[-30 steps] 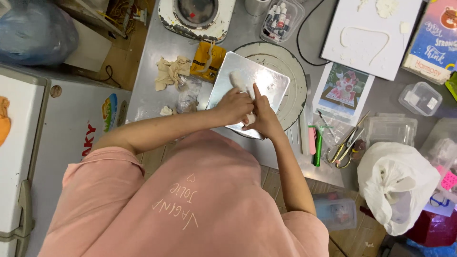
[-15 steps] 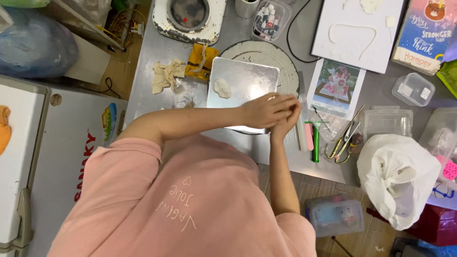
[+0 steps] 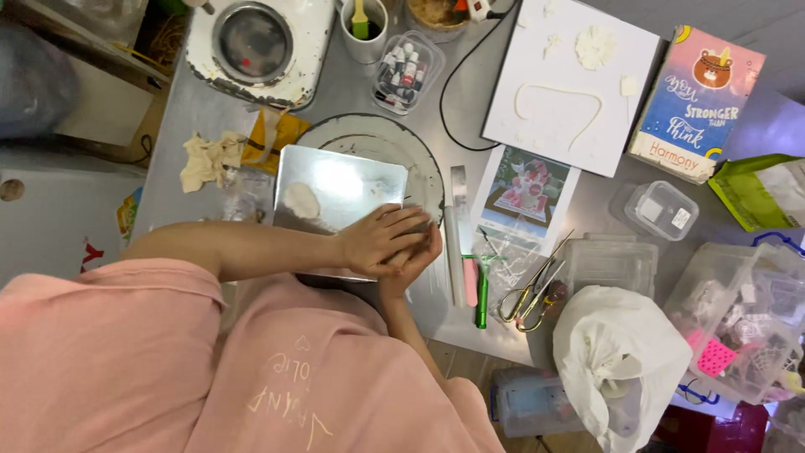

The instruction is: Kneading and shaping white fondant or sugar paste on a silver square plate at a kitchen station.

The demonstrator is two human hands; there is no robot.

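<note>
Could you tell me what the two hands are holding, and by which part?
The left hand lies over the right hand, pressed together; whatever is between the palms is hidden.

Left hand (image 3: 381, 242): lying over the right hand (image 3: 417, 262), palms pressing together.
Metal tray (image 3: 340, 189): carrying 1 pale dough lump (image 3: 300, 200).

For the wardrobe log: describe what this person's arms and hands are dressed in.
Both hands, left hand and right hand, are bare: no gloves, and no rings or watch that I can make out. The forearms are uncovered too. A loose pink short-sleeved top reaches about the elbow, with pale lettering printed on its fabric.
</note>
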